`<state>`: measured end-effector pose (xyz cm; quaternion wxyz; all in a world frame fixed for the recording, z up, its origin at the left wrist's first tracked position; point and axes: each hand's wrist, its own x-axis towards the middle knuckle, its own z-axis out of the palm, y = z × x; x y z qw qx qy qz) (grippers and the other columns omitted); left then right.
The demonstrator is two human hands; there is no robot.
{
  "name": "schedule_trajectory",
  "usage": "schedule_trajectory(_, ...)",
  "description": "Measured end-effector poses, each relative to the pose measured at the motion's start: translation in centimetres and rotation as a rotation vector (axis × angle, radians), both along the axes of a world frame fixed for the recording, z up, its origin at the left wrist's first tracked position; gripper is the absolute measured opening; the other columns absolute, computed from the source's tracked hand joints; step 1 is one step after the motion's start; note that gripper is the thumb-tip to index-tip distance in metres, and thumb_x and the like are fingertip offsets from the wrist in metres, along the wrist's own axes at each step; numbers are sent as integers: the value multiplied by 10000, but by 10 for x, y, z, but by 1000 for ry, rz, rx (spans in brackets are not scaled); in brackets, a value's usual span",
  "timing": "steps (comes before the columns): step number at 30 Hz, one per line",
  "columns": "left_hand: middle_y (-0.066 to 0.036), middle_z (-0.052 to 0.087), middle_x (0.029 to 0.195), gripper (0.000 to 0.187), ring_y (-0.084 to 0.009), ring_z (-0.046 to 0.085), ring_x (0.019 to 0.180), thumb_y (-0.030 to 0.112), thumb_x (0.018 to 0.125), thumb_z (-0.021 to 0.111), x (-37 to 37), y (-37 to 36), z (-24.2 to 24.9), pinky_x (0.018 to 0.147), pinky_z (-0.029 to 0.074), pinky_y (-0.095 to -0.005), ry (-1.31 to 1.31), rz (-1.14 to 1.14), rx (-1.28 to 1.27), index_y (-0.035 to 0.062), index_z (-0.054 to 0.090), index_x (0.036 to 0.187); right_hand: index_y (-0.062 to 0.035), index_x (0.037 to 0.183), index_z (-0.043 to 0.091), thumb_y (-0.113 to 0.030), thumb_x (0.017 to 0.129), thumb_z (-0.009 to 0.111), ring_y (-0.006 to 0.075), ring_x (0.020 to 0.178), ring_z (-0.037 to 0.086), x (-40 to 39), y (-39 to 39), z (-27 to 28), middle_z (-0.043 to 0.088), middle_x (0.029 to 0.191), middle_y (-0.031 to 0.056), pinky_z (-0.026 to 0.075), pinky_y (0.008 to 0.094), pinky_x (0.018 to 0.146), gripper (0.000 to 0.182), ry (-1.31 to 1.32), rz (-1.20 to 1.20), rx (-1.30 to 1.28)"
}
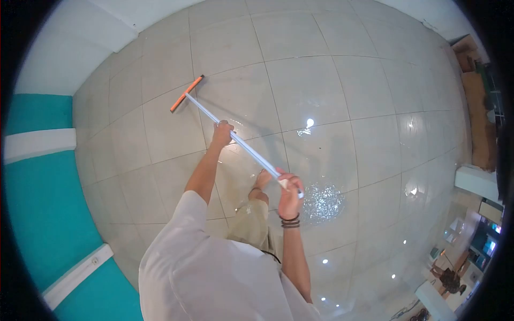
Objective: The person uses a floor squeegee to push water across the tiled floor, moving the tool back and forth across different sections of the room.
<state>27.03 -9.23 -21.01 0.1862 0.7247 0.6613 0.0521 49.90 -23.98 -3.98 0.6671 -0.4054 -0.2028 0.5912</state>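
A floor squeegee (250,150) with a long pale handle reaches diagonally over the tiled floor. Its orange blade head (187,93) rests on the tiles at the upper left. Partway down the handle, my left hand (223,134) is closed around it. My right hand (290,195), with dark bands on the wrist, grips the handle near its upper end. Between the hands and my body, a bare foot (261,181) shows on the floor. Water (323,203) glistens on the tiles to the right of my right hand.
A white and teal wall (43,198) with jutting white ledges runs along the left. Brown cardboard (478,120) leans at the right edge. Farther off at lower right, another person (448,279) is near shelves and lit screens. Wet, reflective patches spread over the floor tiles (375,144).
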Motion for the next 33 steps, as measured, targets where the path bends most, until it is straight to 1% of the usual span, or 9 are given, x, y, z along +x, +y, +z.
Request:
schedule_trajectory(4, -93, 516, 746, 89, -297, 438, 859, 214, 574, 609, 56, -4, -11, 717, 284, -499, -138, -187, -196, 169, 600, 650, -1, 686, 511, -104, 646, 479, 287, 856, 480, 62, -3, 40, 518, 830, 146, 331, 370, 796, 115, -256, -80, -178)
schedule_trajectory(6, -84, 530, 750, 90, -302, 413, 908, 190, 537, 619, 134, -40, -45, 803, 193, -591, -435, -165, -112, 163, 601, 620, 1, 588, 482, -94, 640, 453, 256, 761, 517, 126, -16, 71, 529, 733, 153, 361, 455, 790, 111, -299, -241, -72)
schedule_trajectory(7, -76, 524, 807, 150, -304, 392, 941, 188, 525, 616, 179, -57, -4, 818, 132, -632, -378, -174, -224, 158, 597, 671, 26, 597, 477, -142, 633, 450, 252, 759, 516, 162, -30, 82, 527, 737, 165, 354, 488, 804, 174, -497, -287, -24)
schedule_trajectory(9, -70, 513, 851, 210, -308, 391, 936, 174, 516, 605, 261, -97, 27, 737, 82, -706, -321, -292, -333, 150, 584, 723, -9, 549, 413, -146, 644, 422, 214, 595, 467, 212, -57, 123, 436, 571, 97, 354, 481, 806, 168, -280, -528, -66)
schedule_trajectory(12, -105, 501, 821, 202, -309, 379, 926, 134, 533, 576, 362, -159, 78, 699, 86, -725, -468, -375, -487, 113, 580, 734, -104, 509, 238, -139, 665, 417, 118, 459, 260, 292, -118, 176, 242, 467, -2, 370, 313, 611, 240, -321, -396, 16)
schedule_trajectory(16, -124, 491, 802, 152, -324, 383, 905, 137, 550, 565, 466, -242, 120, 661, 111, -737, -594, -547, -541, 67, 545, 683, -129, 499, 238, -155, 723, 415, 103, 481, 241, 350, -196, 240, 221, 467, -17, 273, 259, 547, 287, -387, -501, -20)
schedule_trajectory(23, -128, 489, 829, 184, -336, 359, 967, 126, 551, 579, 603, -347, 167, 654, 109, -746, -759, -738, -653, 55, 534, 715, -77, 543, 408, -151, 692, 439, 161, 480, 314, 406, -277, 314, 316, 464, 42, 301, 316, 554, 170, -440, -856, -114)
schedule_trajectory(29, -119, 491, 827, 166, -332, 350, 992, 101, 560, 564, 625, -338, 222, 670, 102, -743, -784, -696, -642, 60, 537, 718, -91, 504, 350, -134, 682, 422, 161, 470, 293, 459, -269, 344, 334, 475, 53, 297, 308, 544, 197, -530, -801, 42)
schedule_trajectory(33, -129, 479, 772, 143, -320, 397, 895, 83, 535, 558, 601, -281, 190, 703, 31, -729, -681, -393, -366, 68, 537, 675, -119, 511, 259, -162, 743, 405, 116, 507, 267, 516, -244, 293, 239, 493, -5, 279, 270, 564, 277, -467, -714, -37)
